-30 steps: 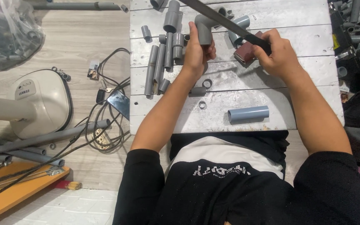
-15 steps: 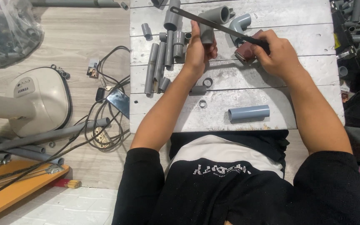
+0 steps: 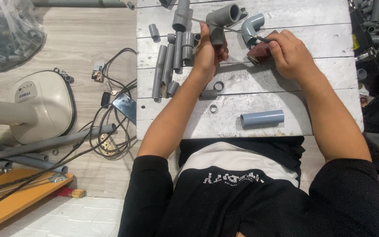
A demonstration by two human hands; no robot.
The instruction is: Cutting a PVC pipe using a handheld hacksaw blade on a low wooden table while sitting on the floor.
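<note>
My left hand (image 3: 209, 50) grips a grey pipe fitting (image 3: 221, 19) with an open socket, held upright above the white plank table (image 3: 286, 94). My right hand (image 3: 288, 52) holds a dark red-brown handle (image 3: 259, 52) of a thin saw blade (image 3: 207, 23), which lies across the fitting and points to the upper left. A grey elbow fitting (image 3: 252, 25) lies just behind my right hand. Both forearms reach out from my black-sleeved body.
Several grey pipe pieces (image 3: 167, 63) lie at the table's left; a short grey pipe (image 3: 262, 118) and small rings (image 3: 218, 85) lie near me. On the floor at left are a white machine (image 3: 36, 105), tangled cables (image 3: 110, 131), long pipes (image 3: 44, 145) and a plastic bag (image 3: 5, 35).
The blade has slid back toward my right hand across the fitting, and the fitting has turned so its open socket shows. Both hands stay in about the same place.
</note>
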